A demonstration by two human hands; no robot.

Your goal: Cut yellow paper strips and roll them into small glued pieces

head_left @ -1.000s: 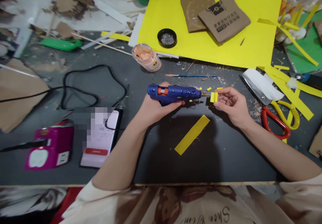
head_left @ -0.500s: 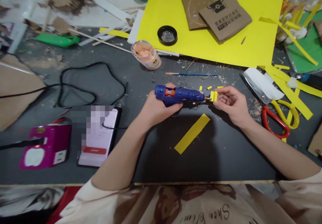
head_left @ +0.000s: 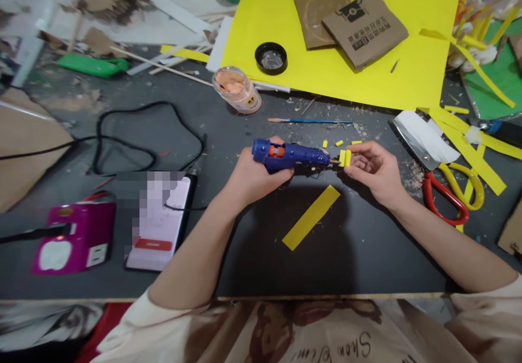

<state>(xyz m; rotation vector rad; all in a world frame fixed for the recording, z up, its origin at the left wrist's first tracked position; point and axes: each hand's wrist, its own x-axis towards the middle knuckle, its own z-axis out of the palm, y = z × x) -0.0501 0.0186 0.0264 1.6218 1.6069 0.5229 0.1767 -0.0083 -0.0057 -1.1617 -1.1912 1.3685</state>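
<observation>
My left hand is wrapped round a blue hot glue gun, whose metal nozzle points right. My right hand pinches a small rolled yellow paper strip between thumb and fingers. The nozzle tip lies at the strip's loose end; whether it touches cannot be told. Just beyond the hands lie several short yellow paper rolls. Nearer to me, a flat yellow strip rests slantwise on the dark table.
Scissors and yellow strips lie at right. Behind the hands are a paintbrush, an open paint jar and yellow sheets bearing cardboard. A phone, purple box and black cable occupy the left.
The glue gun's nozzle has shifted very slightly left along the yellow strip. Both hands keep their holds, and the rest looks the same.
</observation>
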